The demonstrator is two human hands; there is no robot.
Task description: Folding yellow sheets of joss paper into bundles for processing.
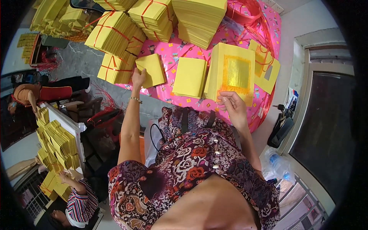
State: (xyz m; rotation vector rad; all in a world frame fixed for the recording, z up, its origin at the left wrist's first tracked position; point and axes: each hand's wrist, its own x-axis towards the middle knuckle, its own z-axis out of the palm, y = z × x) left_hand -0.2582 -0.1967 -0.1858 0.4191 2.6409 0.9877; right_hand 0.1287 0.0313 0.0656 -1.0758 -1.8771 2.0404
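Note:
A squarish stack of yellow paper [154,69] lies on the table's near left part. My left hand [138,78] is closed on its left edge, thumb on top. To its right, a second stack of yellow paper [189,77] lies untouched. Further right is a larger pile of yellow paper whose top sheet [251,69] bears a shiny gold square with an orange border. At this sheet's near edge is my right hand [233,105], fingers bent and thumb against the forefinger in a pinch. Exactly how much paper lies between those fingertips is hidden.
The table has a pink patterned cover [168,96]. Tall yellow paper bundles tied with red string [115,32] stand at the back left, beside an untied pile [199,23]. Red strips [264,28] hang at the right. At left, two people work by a white table [78,143].

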